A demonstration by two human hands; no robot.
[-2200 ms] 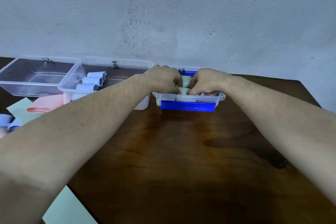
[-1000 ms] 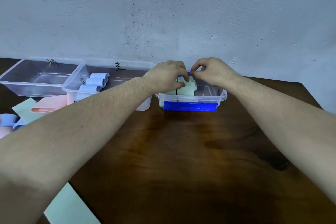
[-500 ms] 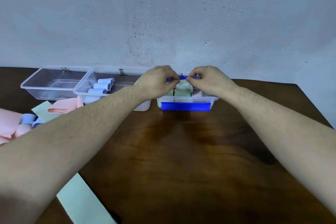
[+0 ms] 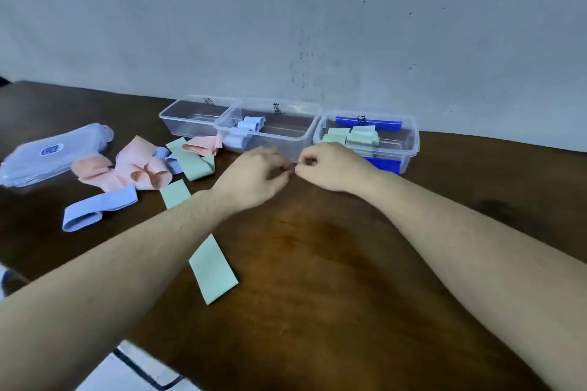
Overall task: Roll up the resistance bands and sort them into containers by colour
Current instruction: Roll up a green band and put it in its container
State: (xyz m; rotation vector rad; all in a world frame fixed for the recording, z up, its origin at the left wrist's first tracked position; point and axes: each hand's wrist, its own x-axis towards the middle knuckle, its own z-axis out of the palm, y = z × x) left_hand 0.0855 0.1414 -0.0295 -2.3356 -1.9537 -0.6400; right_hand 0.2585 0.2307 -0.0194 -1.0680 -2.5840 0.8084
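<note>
Left hand: the left hand (image 4: 254,179) hovers over the table (image 4: 333,279) in front of the containers, fingers curled in, fingertips meeting those of the other hand; nothing shows in its grasp, and whether something tiny is pinched cannot be told.
Right hand: the right hand (image 4: 330,167) sits just beside it, fingers curled likewise, thumb and forefinger drawn together; no band is visible in it.
Green container: the clear container with blue clips (image 4: 409,140) stands at the right of the row against the wall and holds several rolled green bands (image 4: 352,136).
Blue container: the middle clear container (image 4: 305,133) touches the green one and holds about 3 rolled blue bands (image 4: 246,128) at its left end.
Left container: the left clear container (image 4: 178,117) touches the middle one; no bands show inside.
Loose green band: 1 flat green band (image 4: 212,268) lies on the table and passes under the left forearm; another green band (image 4: 190,159) lies near the containers.
Loose pink bands: a heap of unrolled pink bands (image 4: 127,168) lies left of the hands, with 1 more pink band (image 4: 203,144) touching the middle container.
Loose blue band: a flat blue band (image 4: 98,211) lies at the near edge of the heap.
Lids: a stack of clear lids (image 4: 54,155) rests at the far left of the table.
</note>
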